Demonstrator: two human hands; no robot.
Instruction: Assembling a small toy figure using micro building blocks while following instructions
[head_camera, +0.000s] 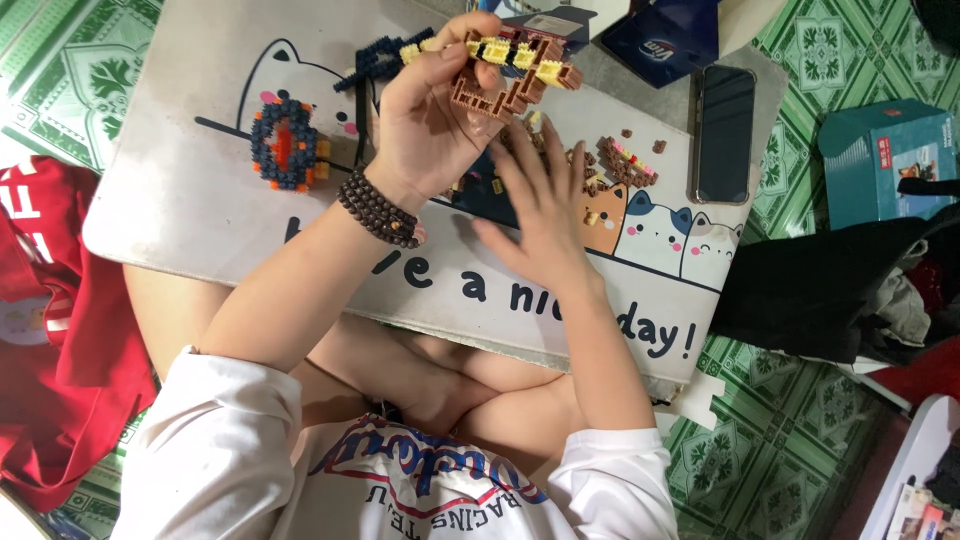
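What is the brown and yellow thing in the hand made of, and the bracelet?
The brown and yellow block model in the left hand looks like hard, slightly shiny plastic: tiny studded bricks. The bracelet seems to be dark wooden beads, though that's uncertain.

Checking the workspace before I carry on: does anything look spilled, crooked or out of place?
Nothing looks damaged. Small loose bricks lie scattered on the lap desk beside the right hand, apart from the brown and yellow brick model held up in the left hand.

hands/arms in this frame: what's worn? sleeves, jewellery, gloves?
Both hands bare, no gloves. Left hand has a dark brown beaded bracelet wound around the wrist. Right hand shows nothing on wrist or fingers. Forearms uncovered; short white sleeves end at the upper arms.
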